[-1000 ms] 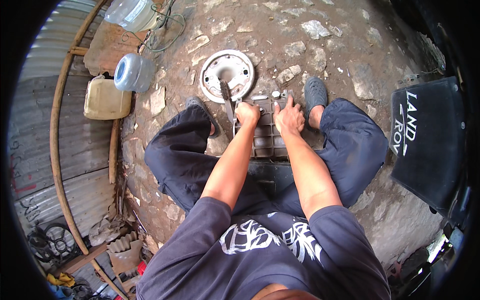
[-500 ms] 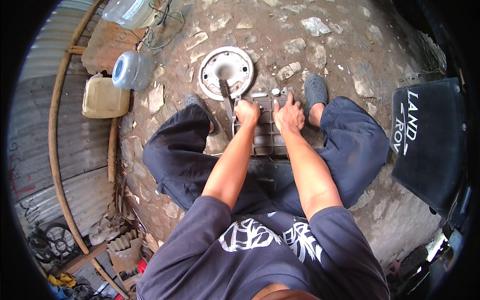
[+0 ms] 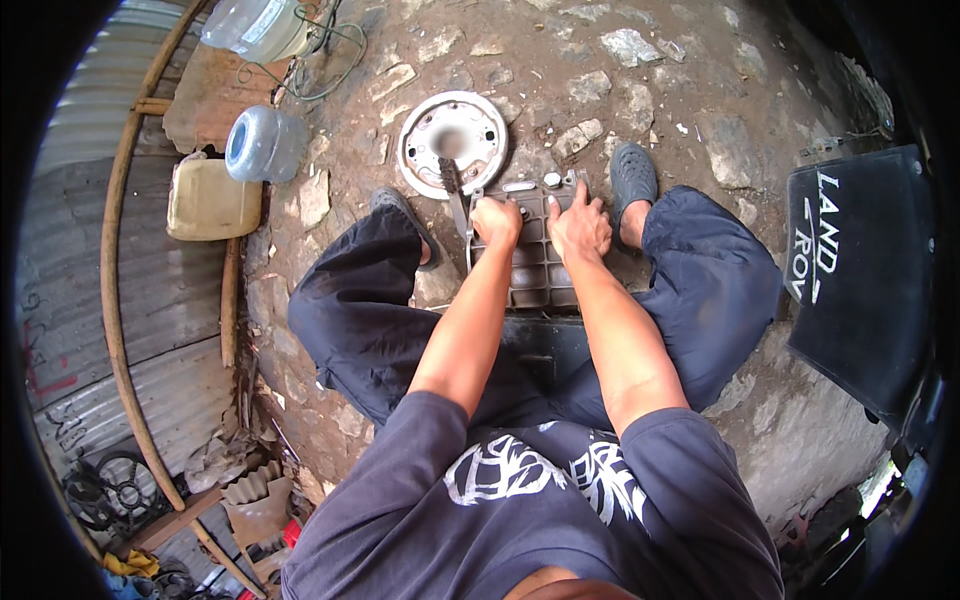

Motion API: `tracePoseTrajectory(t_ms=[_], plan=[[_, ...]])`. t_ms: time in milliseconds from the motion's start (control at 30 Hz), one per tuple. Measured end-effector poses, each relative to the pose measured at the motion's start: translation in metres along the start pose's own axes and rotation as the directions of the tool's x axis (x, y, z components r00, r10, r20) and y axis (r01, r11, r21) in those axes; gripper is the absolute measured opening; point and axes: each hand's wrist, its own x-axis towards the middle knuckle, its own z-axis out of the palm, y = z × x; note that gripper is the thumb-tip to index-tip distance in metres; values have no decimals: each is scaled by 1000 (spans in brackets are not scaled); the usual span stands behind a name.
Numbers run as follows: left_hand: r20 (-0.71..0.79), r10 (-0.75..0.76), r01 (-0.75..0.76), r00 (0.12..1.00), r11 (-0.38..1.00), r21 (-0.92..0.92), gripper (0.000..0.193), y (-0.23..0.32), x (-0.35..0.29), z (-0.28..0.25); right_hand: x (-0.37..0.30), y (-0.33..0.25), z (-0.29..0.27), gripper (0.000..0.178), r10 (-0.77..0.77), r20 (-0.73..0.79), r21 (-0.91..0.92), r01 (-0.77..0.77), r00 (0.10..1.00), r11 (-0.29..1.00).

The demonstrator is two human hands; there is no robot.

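On ribbed metal casing (image 3: 533, 265), left hand (image 3: 497, 220), right hand (image 3: 580, 228), placement unchanged

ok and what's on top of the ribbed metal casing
The left hand and right hand are on the ribbed metal casing, near its far end. The surface directly beneath them is covered.

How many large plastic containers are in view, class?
3: a clear bottle at upper left, a bluish bottle below it, and a yellowish can at its lower left. Others may be hidden.
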Motion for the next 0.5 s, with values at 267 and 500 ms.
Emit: tracePoseTrajectory(t_ms=[267,500], plan=[[7,33,-33,999,999,10,42,-11,-15,4,-1,6,8,74,-25,-34,-23,24,999,999],[44,262,-208,964,848,-487,25,-5,-22,-51,1,6,5,73,-14,-65,-36,12,998,999]])
